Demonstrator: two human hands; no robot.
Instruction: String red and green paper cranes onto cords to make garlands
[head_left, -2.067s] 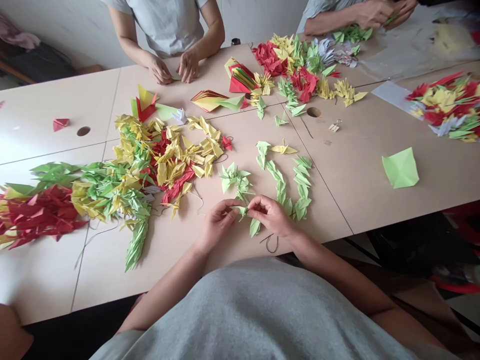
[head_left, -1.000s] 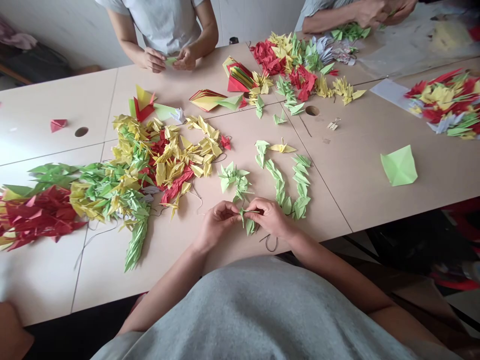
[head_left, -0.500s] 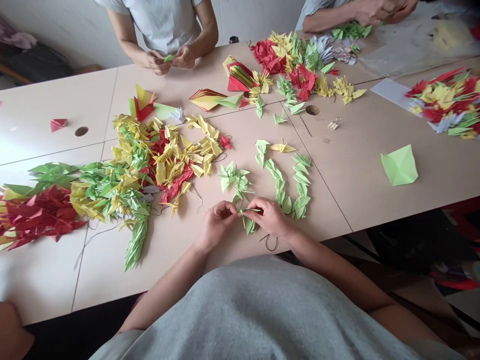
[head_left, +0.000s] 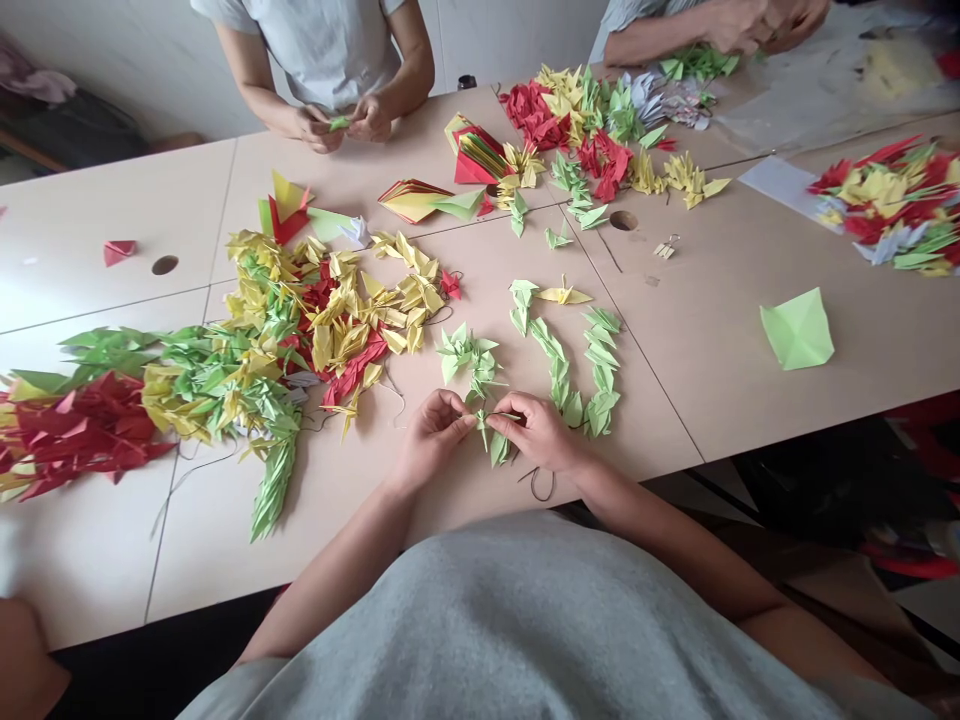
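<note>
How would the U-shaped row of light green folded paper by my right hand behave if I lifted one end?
That light green row is probably floppy if its pieces are strung together, since it curves around. It's likely light for its size, being folded paper. It looks spiky and thin-edged, so hard pressing would likely bend it.

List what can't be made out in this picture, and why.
Head view:
Small green folded-paper piece: partly covered by the left hand and right hand.
Multicoloured folded-paper heap: cut off by the right edge.
Crumpled translucent plastic sheet: blurred, details lost.
Pale-shirted co-worker opposite: head beyond the top edge.
</note>
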